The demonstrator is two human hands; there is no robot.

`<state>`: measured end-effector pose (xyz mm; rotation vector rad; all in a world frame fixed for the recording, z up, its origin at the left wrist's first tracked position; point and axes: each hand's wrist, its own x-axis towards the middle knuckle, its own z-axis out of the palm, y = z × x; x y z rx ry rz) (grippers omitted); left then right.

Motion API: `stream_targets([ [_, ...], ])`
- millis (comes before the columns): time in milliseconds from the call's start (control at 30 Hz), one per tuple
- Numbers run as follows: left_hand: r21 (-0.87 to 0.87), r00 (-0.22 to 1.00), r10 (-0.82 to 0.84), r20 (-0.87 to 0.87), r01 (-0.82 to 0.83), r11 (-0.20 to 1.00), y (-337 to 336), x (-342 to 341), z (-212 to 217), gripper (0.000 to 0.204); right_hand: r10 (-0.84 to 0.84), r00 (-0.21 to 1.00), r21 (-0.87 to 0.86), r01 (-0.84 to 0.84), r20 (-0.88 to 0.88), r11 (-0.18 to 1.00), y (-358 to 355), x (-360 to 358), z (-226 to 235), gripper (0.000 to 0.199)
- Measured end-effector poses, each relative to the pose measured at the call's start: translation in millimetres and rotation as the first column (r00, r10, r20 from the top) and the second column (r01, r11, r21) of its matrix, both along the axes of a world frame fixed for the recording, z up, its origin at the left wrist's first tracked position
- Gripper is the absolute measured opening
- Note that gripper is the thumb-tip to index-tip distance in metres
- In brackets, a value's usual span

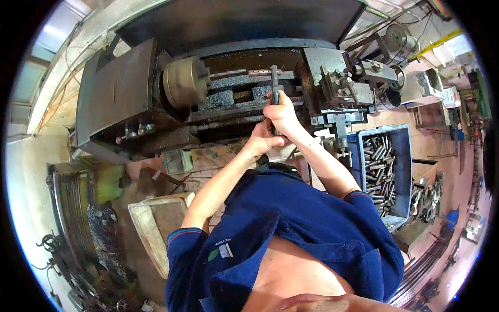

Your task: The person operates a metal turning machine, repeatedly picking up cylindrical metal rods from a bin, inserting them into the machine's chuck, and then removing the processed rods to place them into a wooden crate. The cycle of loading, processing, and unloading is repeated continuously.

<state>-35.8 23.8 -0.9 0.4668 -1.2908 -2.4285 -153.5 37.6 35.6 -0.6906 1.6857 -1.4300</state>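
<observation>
Both my hands are in front of my body, close together at the near side of a lathe. My right hand point(283, 112) is closed around a grey metal caliper point(274, 78), whose straight beam points away from me over the lathe bed. Just below it, my left hand point(262, 140) is closed near the caliper's lower end. Something small and dark shows between the two hands, but fingers cover most of it. Behind them, the round chuck point(186, 82) sits on the left of the lathe, and the tool post point(343, 86) stands to the right.
Metal chips point(221, 98) lie along the lathe bed. To my right, a blue crate point(408, 166) holds many cylindrical metal parts. A pale, dirty tray point(143, 223) is at lower left, near a rack of long bars point(73, 208). The headstock point(112, 93) rises at left.
</observation>
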Motion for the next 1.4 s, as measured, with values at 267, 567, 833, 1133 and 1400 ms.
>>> stream_targets([
  [267, 0.044, 0.998, 0.022, -0.054, -0.02, 0.999, -20, 5, 9, 0.072, 0.037, 0.978, 0.031, -0.031, -0.203, 0.999, -25, 8, 12, 0.032],
  [567, -0.003, 0.996, 0.091, 0.027, -0.09, 0.996, -32, 36, 10, 0.045, 0.071, 0.995, 0.099, -0.064, -0.066, 0.993, -44, 43, 16, 0.034],
  [833, 0.005, 0.983, -0.007, 0.183, 0.006, 1.0, -45, 49, 11, 0.033, 0.101, 0.994, 0.18, -0.092, -0.04, 0.979, -51, 58, 26, 0.031],
  [1133, -0.061, 0.974, -0.025, 0.225, 0.039, 0.997, -54, 52, -2, 0.045, 0.018, 1.0, 0.086, -0.016, -0.024, 0.996, -53, 64, 22, 0.032],
  [1400, 0.019, 0.991, -0.021, 0.135, 0.018, 1.0, -47, 49, 1, 0.047, -0.049, 0.999, 0.099, 0.05, -0.017, 0.994, -48, 58, 12, 0.028],
])
